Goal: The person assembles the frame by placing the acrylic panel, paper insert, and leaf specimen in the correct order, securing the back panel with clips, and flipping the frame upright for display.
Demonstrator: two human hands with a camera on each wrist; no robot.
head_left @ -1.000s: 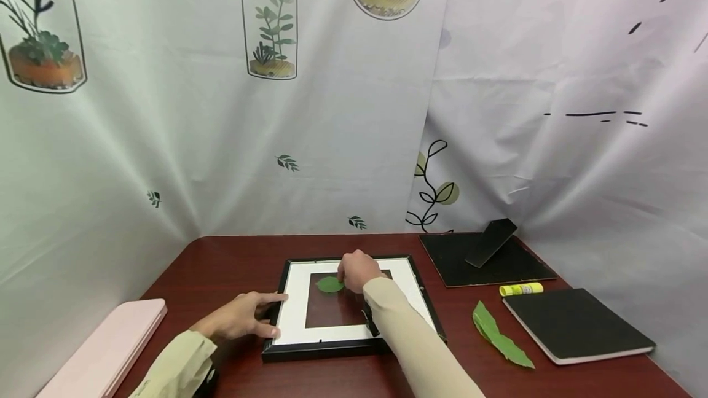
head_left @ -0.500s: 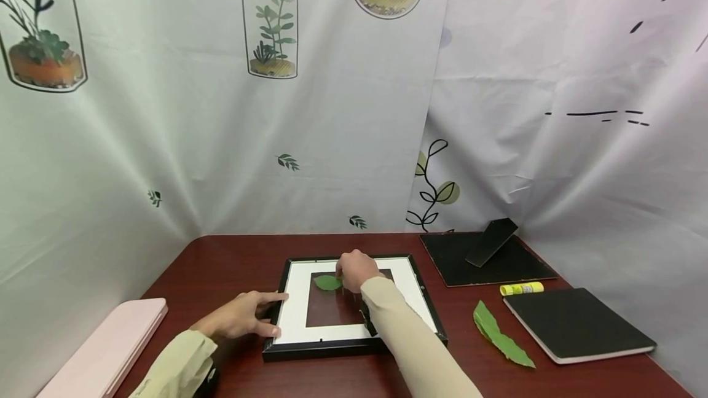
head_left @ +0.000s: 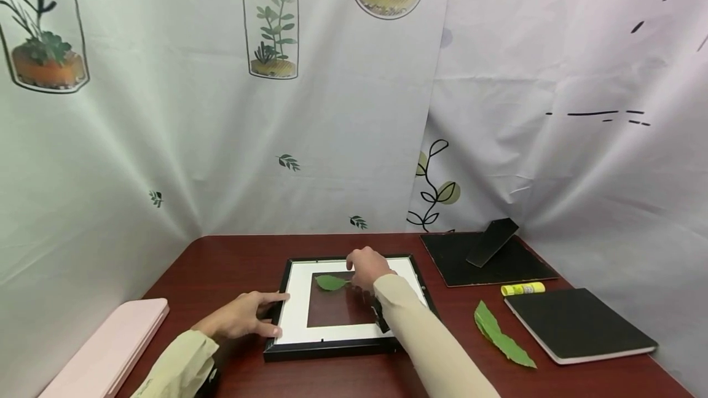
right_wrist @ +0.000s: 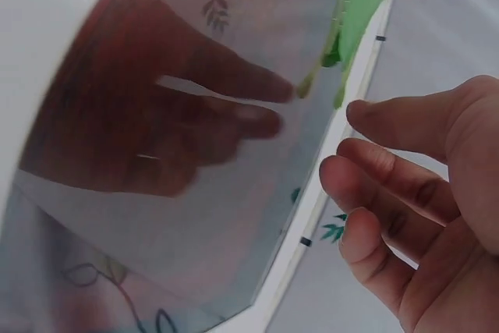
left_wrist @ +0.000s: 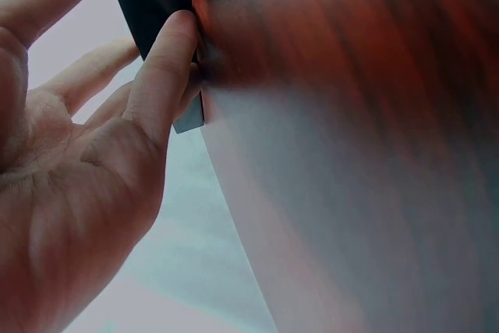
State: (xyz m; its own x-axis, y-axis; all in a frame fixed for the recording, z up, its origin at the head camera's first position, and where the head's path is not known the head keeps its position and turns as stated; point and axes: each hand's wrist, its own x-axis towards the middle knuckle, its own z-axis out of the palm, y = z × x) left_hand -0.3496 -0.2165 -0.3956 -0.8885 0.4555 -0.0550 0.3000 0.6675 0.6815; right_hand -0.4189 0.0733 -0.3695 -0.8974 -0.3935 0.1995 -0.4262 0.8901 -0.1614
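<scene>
A black picture frame [head_left: 319, 351] with a white mat [head_left: 298, 306] lies flat on the dark red table. On the glass pane [head_left: 338, 312] inside the mat rests a green leaf [head_left: 330, 282], its stem toward my right hand [head_left: 367, 268]. In the right wrist view the leaf [right_wrist: 362, 21] and its reflection show, with my thumb tip [right_wrist: 360, 115] close by the stem and the fingers apart, holding nothing. My left hand [head_left: 240, 315] rests against the frame's left side, index finger and thumb spread along its edge. The left wrist view shows fingers touching the black rim [left_wrist: 152, 5].
Right of the frame lie a folded-looking green leaf [head_left: 500, 333], a yellow glue stick [head_left: 522, 288] and a black notebook [head_left: 581, 324]. Behind them is a black frame back [head_left: 459, 260] with its stand [head_left: 491, 242] raised. A pink box-like item [head_left: 105, 349] sits at the left edge.
My right hand has let go of the leaf's stem and moved slightly right, so the stem shows. The leaf shifted a little left, then slightly right. My left hand stays put.
</scene>
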